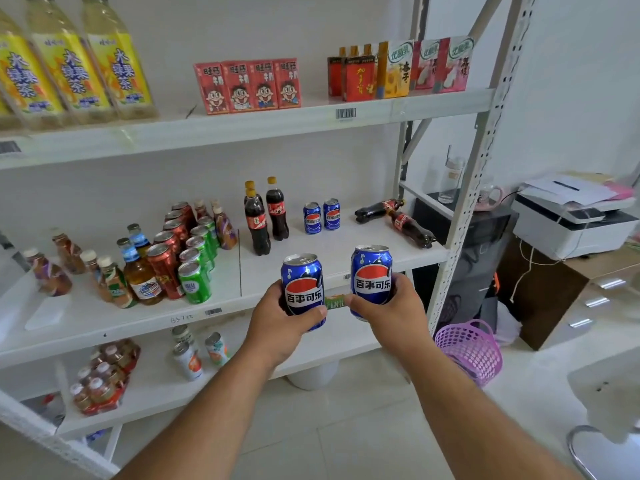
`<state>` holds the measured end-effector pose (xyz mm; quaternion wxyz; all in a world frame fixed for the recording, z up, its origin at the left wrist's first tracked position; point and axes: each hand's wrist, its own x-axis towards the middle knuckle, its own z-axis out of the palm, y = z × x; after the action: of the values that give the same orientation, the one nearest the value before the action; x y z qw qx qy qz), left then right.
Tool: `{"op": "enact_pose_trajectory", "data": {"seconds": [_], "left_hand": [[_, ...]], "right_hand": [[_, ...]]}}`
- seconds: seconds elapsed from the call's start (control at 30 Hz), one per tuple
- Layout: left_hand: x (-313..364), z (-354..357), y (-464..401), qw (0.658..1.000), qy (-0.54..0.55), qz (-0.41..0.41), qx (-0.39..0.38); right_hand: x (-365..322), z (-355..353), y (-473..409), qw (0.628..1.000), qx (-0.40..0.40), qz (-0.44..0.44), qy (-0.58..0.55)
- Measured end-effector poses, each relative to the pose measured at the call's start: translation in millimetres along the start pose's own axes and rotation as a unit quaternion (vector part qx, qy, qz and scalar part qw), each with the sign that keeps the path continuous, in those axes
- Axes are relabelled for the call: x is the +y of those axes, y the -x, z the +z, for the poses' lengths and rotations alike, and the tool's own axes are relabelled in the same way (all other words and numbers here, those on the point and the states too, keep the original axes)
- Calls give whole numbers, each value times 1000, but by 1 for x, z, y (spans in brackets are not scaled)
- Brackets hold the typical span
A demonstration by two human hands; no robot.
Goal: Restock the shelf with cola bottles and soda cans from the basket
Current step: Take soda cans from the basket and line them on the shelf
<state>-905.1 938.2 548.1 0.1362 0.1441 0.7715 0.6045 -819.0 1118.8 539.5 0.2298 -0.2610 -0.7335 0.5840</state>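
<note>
I hold one blue soda can in each hand, both upright, in front of the middle shelf's [346, 247] front edge. My left hand [277, 323] grips the left can [302, 285]; my right hand [391, 306] grips the right can [371, 275]. On that shelf stand two more blue cans [321, 216] and three upright cola bottles [265, 216]. Two cola bottles [398, 220] lie on their sides at the shelf's right end. The purple basket [469, 351] sits on the floor to the right of my right arm; its inside is hidden.
Red and green cans and tea bottles [166, 258] fill the middle shelf's left half. Drink cartons [247, 86] and yellow tea bottles [69, 60] stand on the top shelf. More cans and a bottle pack rest on the bottom shelf. A printer [571, 220] sits on a desk at right.
</note>
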Motion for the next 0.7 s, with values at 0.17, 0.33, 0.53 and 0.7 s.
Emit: {"op": "enact_pose_trajectory", "data": {"seconds": [0.17,0.33,0.53,0.7], "left_hand": [[0,21,-36,1000,-11,-3,5],[-9,25,-83,1000,-11,-8,4],[-21,26,-138,1000,5,-11,-9],[-21,34,-170,1000,3,-24,-8]], "right_hand": [[7,0,-41,1000,-4,11,9],[11,17,-82,999,-4,21,27],[13,39,-129,999,0,25,46],[18,46,-160,998,-4,37,43]]}}
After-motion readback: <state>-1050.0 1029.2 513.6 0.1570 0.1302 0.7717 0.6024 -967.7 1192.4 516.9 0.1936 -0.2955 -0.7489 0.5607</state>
